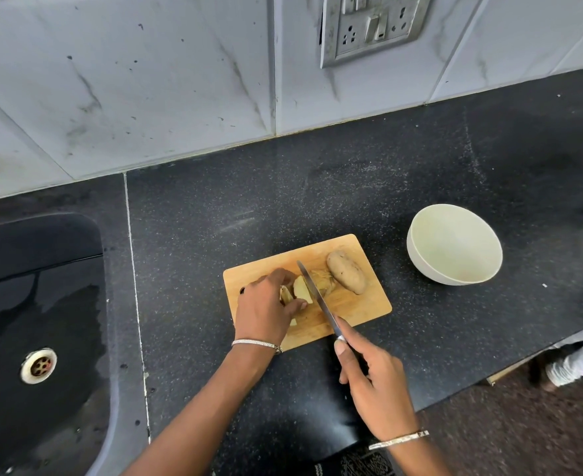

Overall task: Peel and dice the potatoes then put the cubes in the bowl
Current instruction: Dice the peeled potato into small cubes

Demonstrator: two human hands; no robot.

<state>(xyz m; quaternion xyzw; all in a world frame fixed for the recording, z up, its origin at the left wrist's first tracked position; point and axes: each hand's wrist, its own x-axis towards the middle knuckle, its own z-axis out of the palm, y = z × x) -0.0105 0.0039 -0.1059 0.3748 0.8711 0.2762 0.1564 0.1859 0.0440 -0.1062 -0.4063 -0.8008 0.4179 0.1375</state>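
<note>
On the rectangular pale wooden cutting board point(362, 309), the left hand point(266, 309) curls its fingers over the pale peeled potato pieces point(302, 290), pinning them so they cannot roll under the blade. The right hand point(372, 383) grips the long steel knife point(319, 298) by its handle, forefinger along the spine for steadier cuts. A whole brown unpeeled potato point(346, 271) waits at the board's far corner, with what looks like peel point(322, 278) beside it. The round white bowl point(455, 242) stands empty nearby, handy for the cubes.
</note>
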